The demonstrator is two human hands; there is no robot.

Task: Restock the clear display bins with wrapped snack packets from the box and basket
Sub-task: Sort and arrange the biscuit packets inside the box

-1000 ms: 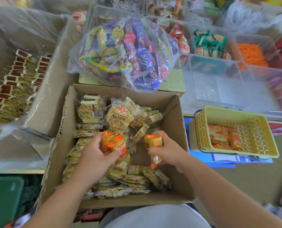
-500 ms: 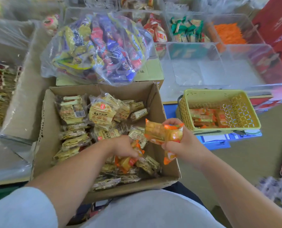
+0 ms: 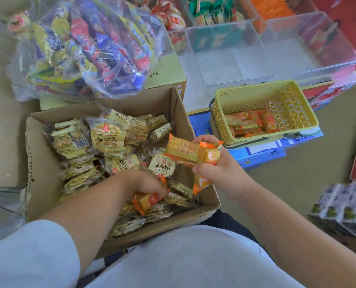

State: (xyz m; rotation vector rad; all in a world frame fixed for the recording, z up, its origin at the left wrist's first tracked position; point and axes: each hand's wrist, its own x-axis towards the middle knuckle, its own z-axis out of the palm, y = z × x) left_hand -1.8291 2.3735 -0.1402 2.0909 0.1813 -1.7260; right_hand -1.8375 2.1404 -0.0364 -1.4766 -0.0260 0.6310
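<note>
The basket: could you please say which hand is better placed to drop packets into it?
Probably the right hand: it holds packets up, nearer the basket; the left hand grips one low in the box.

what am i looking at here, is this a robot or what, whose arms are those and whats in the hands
No robot: these are a person's two bare arms, filmed by a camera worn on their head, looking down. The left hand grips an orange packet inside the cardboard box of yellow-wrapped biscuits. The right hand holds several orange packets at the box's right edge. Further right, a yellow basket holds more of them. Behind it stand clear bins.
</note>
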